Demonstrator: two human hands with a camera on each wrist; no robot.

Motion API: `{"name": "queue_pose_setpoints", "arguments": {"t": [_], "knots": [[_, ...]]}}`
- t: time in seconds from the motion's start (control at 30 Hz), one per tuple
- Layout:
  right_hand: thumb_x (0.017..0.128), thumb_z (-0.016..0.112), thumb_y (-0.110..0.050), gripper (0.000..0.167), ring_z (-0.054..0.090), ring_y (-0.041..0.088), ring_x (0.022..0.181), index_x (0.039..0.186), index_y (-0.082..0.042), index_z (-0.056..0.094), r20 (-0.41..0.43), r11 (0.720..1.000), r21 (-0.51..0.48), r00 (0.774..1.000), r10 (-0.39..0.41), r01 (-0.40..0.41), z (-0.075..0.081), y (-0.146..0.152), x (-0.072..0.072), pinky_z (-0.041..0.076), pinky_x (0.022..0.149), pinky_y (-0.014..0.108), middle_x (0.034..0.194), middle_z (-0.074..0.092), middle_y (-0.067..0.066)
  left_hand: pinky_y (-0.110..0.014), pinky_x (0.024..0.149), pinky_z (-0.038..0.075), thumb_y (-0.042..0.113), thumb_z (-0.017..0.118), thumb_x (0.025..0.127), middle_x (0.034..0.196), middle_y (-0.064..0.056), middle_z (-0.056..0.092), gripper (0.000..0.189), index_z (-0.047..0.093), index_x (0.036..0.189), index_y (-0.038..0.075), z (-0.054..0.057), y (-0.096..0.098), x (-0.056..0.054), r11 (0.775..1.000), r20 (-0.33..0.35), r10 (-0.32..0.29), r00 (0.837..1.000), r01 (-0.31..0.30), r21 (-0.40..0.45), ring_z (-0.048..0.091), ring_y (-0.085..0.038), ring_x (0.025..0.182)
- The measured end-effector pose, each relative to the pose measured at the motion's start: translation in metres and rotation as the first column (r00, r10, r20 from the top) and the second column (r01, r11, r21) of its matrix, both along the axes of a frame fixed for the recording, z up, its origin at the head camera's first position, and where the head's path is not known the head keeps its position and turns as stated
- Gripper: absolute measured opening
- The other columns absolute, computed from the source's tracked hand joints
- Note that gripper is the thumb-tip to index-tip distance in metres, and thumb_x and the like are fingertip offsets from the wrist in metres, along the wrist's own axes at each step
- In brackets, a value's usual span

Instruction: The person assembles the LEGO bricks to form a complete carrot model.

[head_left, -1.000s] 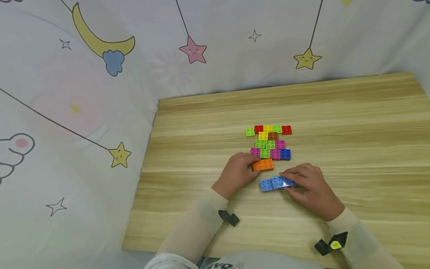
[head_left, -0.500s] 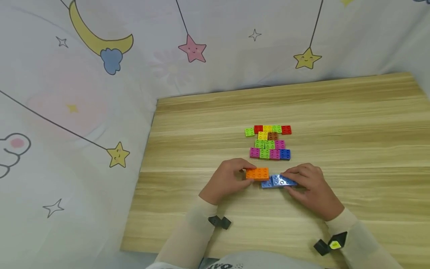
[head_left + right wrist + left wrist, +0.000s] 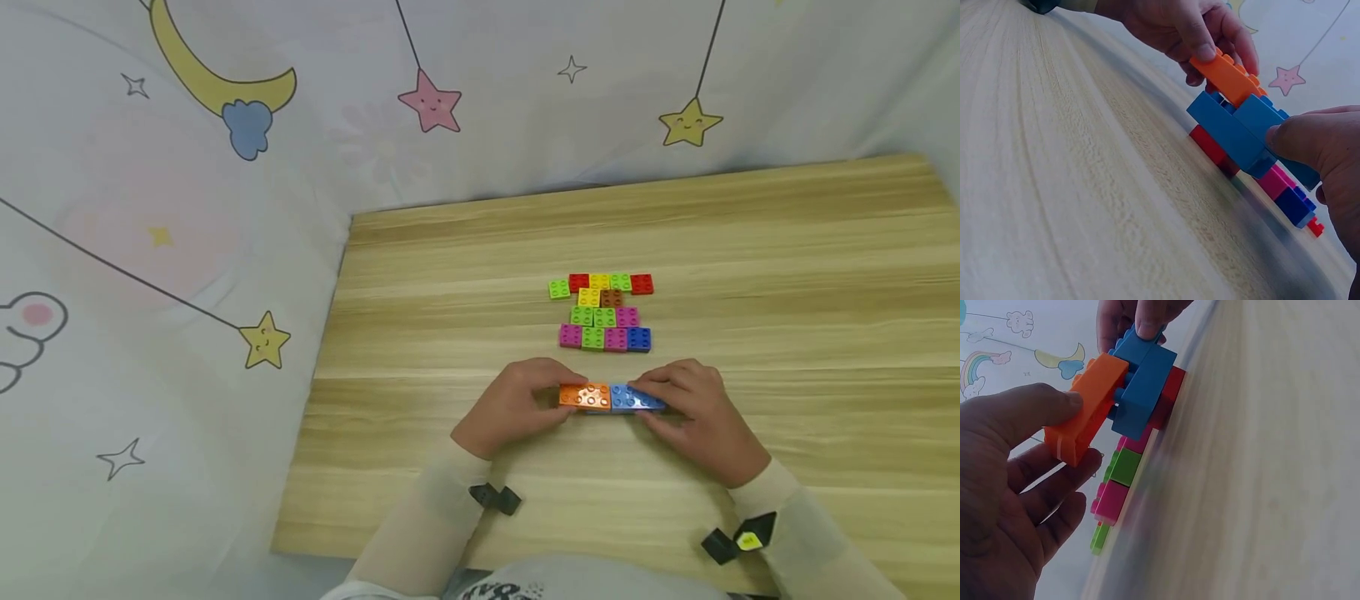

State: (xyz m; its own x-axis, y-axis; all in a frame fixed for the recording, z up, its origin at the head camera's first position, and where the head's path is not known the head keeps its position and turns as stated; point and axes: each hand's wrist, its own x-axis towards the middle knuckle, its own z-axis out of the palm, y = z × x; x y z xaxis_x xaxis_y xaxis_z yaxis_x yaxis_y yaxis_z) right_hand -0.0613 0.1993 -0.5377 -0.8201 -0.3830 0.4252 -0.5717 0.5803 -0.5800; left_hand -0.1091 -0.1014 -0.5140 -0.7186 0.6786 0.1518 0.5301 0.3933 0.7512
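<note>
Orange brick (image 3: 587, 397), one, in left hand (image 3: 514, 407).

Behind the wood-grain tabletop (image 3: 420, 317) we see a white cloth backdrop (image 3: 517, 150) printed with a yellow crescent moon (image 3: 198, 71), a blue cloud (image 3: 247, 127) overlapping it, a smiling pink star (image 3: 431, 103) and yellow stars (image 3: 691, 124).

had a wood-grain tabletop (image 3: 420, 333) | ran up to whitish drape (image 3: 510, 158), cute moon (image 3: 201, 79) and pink star (image 3: 431, 102) prints | looked pretty softly lit
</note>
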Motion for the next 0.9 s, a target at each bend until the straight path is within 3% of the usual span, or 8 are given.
{"name": "queue_pose_setpoints", "arguments": {"t": [0.37, 0.63, 0.9], "knots": [[0.074, 0.092, -0.014, 0.047, 0.056, 0.017, 0.109, 0.119, -0.019, 0.078, 0.009, 1.0, 0.016, 1.0, 0.001, -0.001, 0.001, -0.001, 0.001, 0.036, 0.092, 0.042, 0.114, 0.07, -0.006, -0.016, 0.1, 0.046, 0.021, 0.081, 0.092, 0.123, 0.008, 0.069, 0.032, 0.077, 0.123, 0.019, 0.001, 0.012, 0.001, 0.997, -0.063, -0.054, 0.997, 0.05, -0.054, 0.059, -0.006, 0.115], [0.077, 0.091, -0.015, 0.045, 0.056, 0.017, 0.111, 0.12, -0.018, 0.078, 0.027, 1.0, 0.013, 1.0, 0.015, -0.016, 0.001, -0.001, 0.001, 0.035, 0.093, 0.04, 0.115, 0.069, -0.006, -0.013, 0.096, 0.046, 0.023, 0.083, 0.09, 0.117, 0.008, 0.072, 0.028, 0.079, 0.118, 0.017, -0.001, 0.018, 0.003, 0.997, -0.113, -0.038, 0.993, 0.03, -0.068, 0.06, -0.004, 0.11], [0.075, 0.092, -0.016, 0.044, 0.056, 0.017, 0.11, 0.117, -0.018, 0.079, 0.024, 1.0, 0.019, 1.0, 0.021, -0.021, 0.0, 0.001, 0.0, 0.036, 0.092, 0.042, 0.115, 0.069, -0.006, -0.014, 0.098, 0.046, 0.021, 0.085, 0.088, 0.112, 0.006, 0.073, 0.025, 0.081, 0.112, 0.013, 0.006, 0.022, 0.003, 0.991, -0.156, -0.06, 0.986, 0.039, -0.13, 0.062, -0.007, 0.108]]}}
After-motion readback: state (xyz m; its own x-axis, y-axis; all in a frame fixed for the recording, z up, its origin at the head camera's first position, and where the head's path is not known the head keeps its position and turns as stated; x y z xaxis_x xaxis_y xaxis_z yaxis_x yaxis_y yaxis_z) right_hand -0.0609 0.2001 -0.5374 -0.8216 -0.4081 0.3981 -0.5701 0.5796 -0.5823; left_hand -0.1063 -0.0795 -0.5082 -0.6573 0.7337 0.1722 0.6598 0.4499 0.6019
